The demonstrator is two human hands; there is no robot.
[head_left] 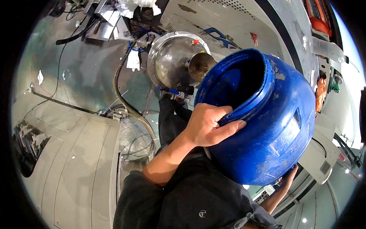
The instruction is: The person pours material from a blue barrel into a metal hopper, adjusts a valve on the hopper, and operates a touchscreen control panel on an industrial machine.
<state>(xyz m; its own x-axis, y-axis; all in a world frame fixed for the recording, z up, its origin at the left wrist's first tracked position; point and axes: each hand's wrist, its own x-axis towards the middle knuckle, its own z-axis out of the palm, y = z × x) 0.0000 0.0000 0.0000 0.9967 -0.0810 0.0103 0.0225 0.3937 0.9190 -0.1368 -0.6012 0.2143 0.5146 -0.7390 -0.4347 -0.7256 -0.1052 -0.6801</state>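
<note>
At centre right, a large blue plastic drum [263,118] (tilted, mouth open toward eleven o'clock) is carried. Left hand [207,124] clenches its rim; right hand [288,176] supports the base at five o'clock, fingers spread underneath. A metal funnel [201,65] sits just beyond.

Your left hand [207,124] grips the rim of a tilted blue barrel [267,126], your right hand [288,176] beneath it, a metal funnel [200,65] just beyond.
</note>
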